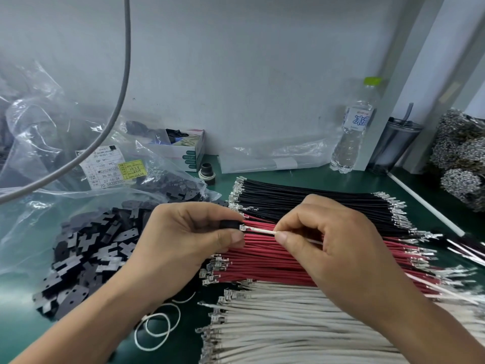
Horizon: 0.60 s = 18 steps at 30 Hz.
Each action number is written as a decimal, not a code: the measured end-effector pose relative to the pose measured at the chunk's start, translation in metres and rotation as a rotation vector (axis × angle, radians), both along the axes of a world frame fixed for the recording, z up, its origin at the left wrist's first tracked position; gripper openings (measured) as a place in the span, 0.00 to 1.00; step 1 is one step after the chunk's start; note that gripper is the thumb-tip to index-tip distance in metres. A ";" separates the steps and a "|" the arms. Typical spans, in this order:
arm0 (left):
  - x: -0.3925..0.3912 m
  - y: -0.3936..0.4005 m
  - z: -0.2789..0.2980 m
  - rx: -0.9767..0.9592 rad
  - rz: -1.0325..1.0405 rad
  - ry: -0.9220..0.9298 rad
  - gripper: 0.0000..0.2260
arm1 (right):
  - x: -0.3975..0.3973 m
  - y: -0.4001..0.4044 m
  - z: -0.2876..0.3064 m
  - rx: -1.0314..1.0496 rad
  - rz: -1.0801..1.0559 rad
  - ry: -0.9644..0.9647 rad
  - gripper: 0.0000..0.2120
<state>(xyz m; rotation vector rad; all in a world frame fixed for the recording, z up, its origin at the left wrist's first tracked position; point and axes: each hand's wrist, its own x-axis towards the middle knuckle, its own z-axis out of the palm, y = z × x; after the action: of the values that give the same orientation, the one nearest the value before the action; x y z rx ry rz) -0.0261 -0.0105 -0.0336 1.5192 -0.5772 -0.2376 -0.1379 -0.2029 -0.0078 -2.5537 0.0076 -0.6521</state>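
The left hand (189, 232) pinches a small black plastic connector housing (229, 224) between thumb and forefinger, and its other fingers are curled below. The right hand (336, 248) pinches a thin white insulated wire (259, 229) between thumb and forefinger, a little behind the crimped silver metal terminal (242, 227) at the wire's end. Both hands are in the air above the bundle of red wires (262, 261), which lies on the green tabletop (315, 174).

The important relation is this: the long axis of the wire runs almost level from right to left, and the terminal end points left, directly at the open face of the housing. The terminal tip is at the mouth of the housing; I cannot tell if it only touches or is already a little inside. The housing is on the left side of the terminal, so the left hand is nearer to it, and the right hand is nearer to the wire.

In my judgement the coming move is a short push by the right hand along the wire's own axis, toward the left, while the left hand holds the housing steady. If the wire is tilted against the opening, the soft wire may bend instead of entering.

A bundle of black wires (301, 203) lies behind the hands, a bundle of white wires (288, 324) in front, and a pile of flat black parts (86, 258) to the left.
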 end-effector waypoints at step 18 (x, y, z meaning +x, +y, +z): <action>0.000 0.001 0.003 -0.008 -0.041 0.052 0.12 | 0.003 0.001 -0.009 -0.301 -0.002 -0.319 0.05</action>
<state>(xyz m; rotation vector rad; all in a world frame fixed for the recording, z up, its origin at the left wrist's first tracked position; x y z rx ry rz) -0.0266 -0.0095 -0.0309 1.4906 -0.5675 -0.3050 -0.1345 -0.2018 -0.0165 -2.6985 -0.2116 -1.1290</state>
